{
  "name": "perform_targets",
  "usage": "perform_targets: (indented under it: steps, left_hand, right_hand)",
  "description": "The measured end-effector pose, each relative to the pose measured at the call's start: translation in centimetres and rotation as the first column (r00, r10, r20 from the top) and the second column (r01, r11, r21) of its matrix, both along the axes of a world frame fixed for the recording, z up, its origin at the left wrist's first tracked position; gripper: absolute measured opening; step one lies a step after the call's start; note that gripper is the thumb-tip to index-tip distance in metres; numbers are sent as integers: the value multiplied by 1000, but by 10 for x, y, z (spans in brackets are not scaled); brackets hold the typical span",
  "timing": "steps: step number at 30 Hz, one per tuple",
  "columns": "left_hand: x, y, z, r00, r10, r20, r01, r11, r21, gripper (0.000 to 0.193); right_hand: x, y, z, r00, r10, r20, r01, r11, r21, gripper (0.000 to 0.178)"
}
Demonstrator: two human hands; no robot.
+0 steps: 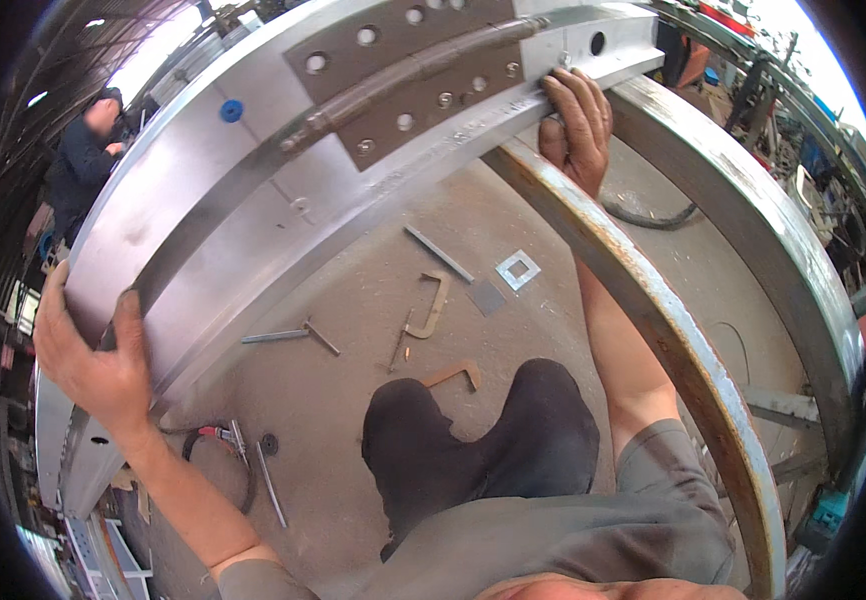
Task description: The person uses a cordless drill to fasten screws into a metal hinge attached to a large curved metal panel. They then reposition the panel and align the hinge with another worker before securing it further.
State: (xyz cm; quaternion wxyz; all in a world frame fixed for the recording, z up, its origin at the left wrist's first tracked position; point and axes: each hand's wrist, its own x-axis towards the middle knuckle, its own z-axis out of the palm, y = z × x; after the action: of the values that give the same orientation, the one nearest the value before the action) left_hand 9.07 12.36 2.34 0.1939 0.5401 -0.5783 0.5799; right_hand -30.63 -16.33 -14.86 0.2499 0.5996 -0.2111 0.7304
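Workshop seen from the head camera: no packages, labels, signs or screens are showing.
Nothing in view is reading clearly as a carton, wrapper, sticker, placard or display; the cluttered margins at the far left and far right edges are appearing too small and blurred to tell whether any such item is standing there.

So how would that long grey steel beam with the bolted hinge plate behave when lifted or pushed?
The long grey steel beam probably stays rigid and feels heavy: thick metal, with the left hand and right hand gripping opposite ends. Its smooth faces may be slippery. Its flat sides make rolling unlikely.
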Motion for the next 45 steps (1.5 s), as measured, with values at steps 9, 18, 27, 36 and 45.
perform_targets:
  steps: [9, 18, 27, 36, 45]
  left_hand:
    - [5, -1, 3, 999, -15, 32, 14, 1000, 27, 59]
    - [5, -1, 3, 999, 5, 43, -6, 1000, 23, 61]
    - [5, -1, 3, 999, 6, 37, -7, 1000, 19, 61]
    - [5, -1, 2, 999, 28, 42, -29, 999, 14, 63]
    - [4, -2, 1, 998, 27, 50, -28, 1000, 7, 62]
  right_hand:
    - [1, 1, 4, 1000, -3, 15, 3, 1000, -28, 32]
    - [0, -1, 3, 1000, -3, 3, 3, 999, -48, 33]
    - [0, 1, 3, 1000, 17, 5, -16, 1000, -23, 30]
    - [1, 2, 3, 1000, 5, 12, -5, 1000, -18, 30]
    - [1, -2, 2, 1000, -9, 12, 10, 998, -69, 30]
